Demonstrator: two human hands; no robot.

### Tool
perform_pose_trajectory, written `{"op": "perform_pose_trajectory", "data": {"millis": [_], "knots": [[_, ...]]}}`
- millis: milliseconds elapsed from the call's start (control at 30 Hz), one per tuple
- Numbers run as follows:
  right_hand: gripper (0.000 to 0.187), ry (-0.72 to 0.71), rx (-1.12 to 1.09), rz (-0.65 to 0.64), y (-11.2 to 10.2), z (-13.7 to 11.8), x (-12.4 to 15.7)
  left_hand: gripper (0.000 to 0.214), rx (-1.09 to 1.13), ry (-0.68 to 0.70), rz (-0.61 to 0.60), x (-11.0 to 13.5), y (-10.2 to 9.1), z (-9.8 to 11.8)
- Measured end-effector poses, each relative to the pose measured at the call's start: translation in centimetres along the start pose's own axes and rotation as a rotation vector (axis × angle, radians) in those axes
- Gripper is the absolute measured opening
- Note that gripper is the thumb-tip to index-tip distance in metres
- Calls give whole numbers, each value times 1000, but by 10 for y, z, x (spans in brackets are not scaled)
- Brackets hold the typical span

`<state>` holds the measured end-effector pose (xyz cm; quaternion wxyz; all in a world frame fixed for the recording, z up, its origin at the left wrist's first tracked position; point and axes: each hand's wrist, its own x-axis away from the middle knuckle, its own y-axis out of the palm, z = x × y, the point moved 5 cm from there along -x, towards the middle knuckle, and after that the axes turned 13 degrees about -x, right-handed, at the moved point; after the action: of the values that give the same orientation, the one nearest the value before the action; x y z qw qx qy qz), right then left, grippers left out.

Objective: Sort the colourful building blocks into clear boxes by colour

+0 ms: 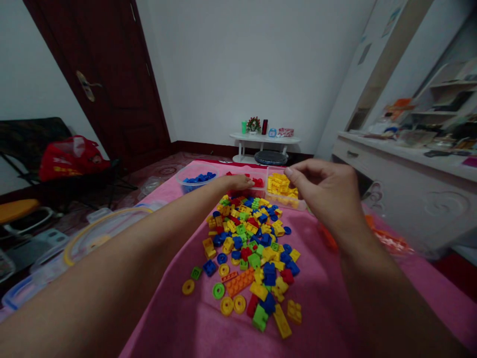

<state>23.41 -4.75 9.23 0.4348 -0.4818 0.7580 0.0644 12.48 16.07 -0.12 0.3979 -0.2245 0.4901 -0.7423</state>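
Observation:
A heap of red, yellow, blue, green and orange plastic bricks and wheels (253, 253) lies on a pink cloth (328, 308). At the far edge stand three clear tubs: one with blue pieces (196, 179), one with red pieces (256, 183), one with yellow pieces (282, 186). My left hand (238, 183) reaches out to the red tub, its fingers closed over its rim; what they hold is hidden. My right hand (328, 191) hovers beside the yellow tub, fingers curled in a pinch, with nothing visible in them.
A clear lid with a yellow rim (100, 231) lies left of the cloth among other lids. A dark chair with a red bag (69, 156) stands at the left. A white dresser (402, 194) runs along the right. A small white table (264, 141) stands by the far wall.

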Motion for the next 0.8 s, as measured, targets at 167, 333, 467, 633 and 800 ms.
{"op": "perform_pose_trajectory", "data": {"millis": [167,333,467,633,800], "knots": [[20,19,45,-140,15,14,3,29,-30,115,180,17,-3,16],[16,131,257,-527,53,48,24,34,12,167,281,62,1,33],[23,158,396,-620,70,66,41,25,-141,144,224,96,-3,25],[21,208,418,-632,77,80,49,21,-474,-19,8,114,-15,-2],[18,228,459,-589,71,83,46,22,-567,-133,-136,118,-8,-21]]}}
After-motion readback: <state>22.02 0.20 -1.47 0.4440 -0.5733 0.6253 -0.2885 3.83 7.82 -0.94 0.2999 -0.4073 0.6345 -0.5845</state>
